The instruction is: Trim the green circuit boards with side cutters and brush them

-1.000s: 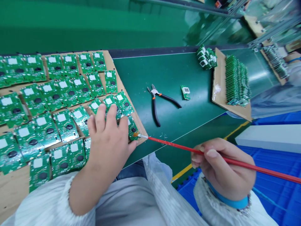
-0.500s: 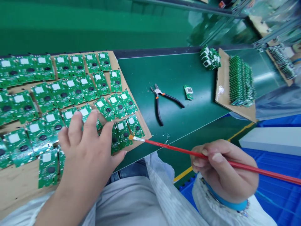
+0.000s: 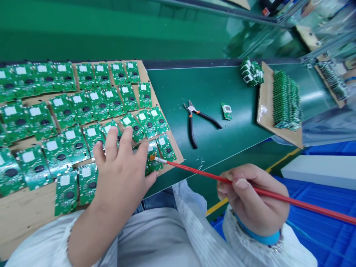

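Note:
Between the thumb and fingers of my right hand [image 3: 253, 200] is a thin red paintbrush [image 3: 200, 172]. Its orange bristles touch a green circuit board [image 3: 152, 163] near the right edge of a cardboard sheet [image 3: 176, 151]. My left hand [image 3: 124, 170] lies over the same sheet with its fingers spread, covering part of the lower boards. Whether its fingertips press on a board is hidden. Rows of circuit boards [image 3: 66, 111], each with a white square and a black round blob, fill the sheet.
Black-handled cutting pliers [image 3: 191, 126] lie on the green table [image 3: 172, 89], beside a small board with a white-framed part [image 3: 227, 110]. Farther right are a heap of small modules [image 3: 251, 72] and a cardboard piece [image 3: 264, 100] bearing stacked boards [image 3: 286, 100]. Blue crates [image 3: 319, 207] stand below.
The view has shifted slightly, so the boards and pliers sit a little farther right. My left hand has moved right over the boards, and the brush tip now sits closer to its thumb.

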Tool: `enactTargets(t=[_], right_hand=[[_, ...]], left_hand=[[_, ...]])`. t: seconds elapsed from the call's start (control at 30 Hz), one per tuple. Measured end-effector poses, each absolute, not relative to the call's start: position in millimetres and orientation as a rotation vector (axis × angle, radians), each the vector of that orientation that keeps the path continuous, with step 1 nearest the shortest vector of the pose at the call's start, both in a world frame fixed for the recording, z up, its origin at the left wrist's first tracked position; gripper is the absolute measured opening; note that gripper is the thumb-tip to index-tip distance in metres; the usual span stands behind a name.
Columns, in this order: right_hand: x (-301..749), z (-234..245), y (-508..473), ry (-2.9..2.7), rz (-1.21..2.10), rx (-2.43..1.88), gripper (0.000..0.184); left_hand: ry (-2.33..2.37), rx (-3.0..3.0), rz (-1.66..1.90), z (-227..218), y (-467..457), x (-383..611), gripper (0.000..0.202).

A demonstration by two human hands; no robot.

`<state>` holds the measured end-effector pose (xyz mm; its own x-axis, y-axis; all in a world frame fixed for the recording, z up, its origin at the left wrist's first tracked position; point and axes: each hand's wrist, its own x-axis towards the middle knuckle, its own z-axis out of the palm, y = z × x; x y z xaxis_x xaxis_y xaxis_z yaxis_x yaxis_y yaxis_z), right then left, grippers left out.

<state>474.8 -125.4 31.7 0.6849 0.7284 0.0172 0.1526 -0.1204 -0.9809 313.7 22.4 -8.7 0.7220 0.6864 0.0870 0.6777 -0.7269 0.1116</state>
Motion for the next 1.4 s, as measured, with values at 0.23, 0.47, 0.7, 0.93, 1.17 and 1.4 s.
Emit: enactTargets(t=[0.23,0.47,0.7,0.93,1.17,1.4], right_hand=[[477.5,29.3,-135.4,-0.803,0.641,-1.716,0.014],[479.9,37.2,-143.0,-0.709,0.577,-1.756,0.013],[474.8,37.4,-131.7,-0.718,0.524,-1.654,0.015],[472.7,29.2,-132.2,-0.788,0.584,-1.717,0.015],[476.0,34.5,-141.8,-0.825,0.575,-1.785,0.016],[476.5,45.7,-133.7,-0.723,0.478,-1.664,0.011]], left_hand=[[1.120,2.841,0.184,-8.9,22.8,315.7,0.062],[1.124,2.823,0.215,-8.9,23.6,316.6,0.069],[1.110,2.842,0.201,-9.6,23.1,313.0,0.064],[1.131,2.810,0.166,-9.5,22.7,314.4,0.062],[1.119,2.804,0.140,-10.0,23.5,314.2,0.062],[1.091,2.824,0.227,-8.3,23.5,310.7,0.061]])
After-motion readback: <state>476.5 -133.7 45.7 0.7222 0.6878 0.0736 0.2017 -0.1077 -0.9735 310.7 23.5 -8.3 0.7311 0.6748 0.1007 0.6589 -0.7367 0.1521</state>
